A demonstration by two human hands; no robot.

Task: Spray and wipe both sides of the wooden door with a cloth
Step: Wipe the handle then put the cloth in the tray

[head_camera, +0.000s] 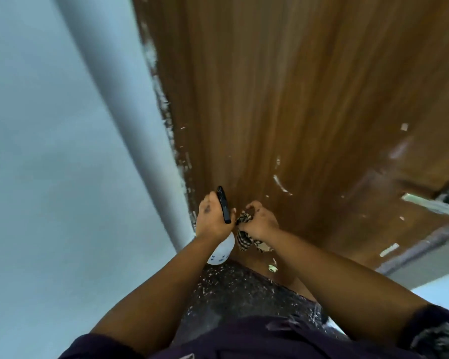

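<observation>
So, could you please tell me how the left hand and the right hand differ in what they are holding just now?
The left hand grips a spray bottle, white-bodied with a black head; the right hand grips a bunched checked cloth. The left hand is nearer the pale wall; the right hand is further toward the door handle. Both are held low, close together, in front of the wooden door.

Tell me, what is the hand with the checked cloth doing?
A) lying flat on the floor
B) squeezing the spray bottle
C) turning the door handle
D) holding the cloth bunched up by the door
D: the right hand grips the bunched checked cloth close to the wooden door, while the left hand holds the spray bottle, and the door handle sits untouched off to the right.
</observation>
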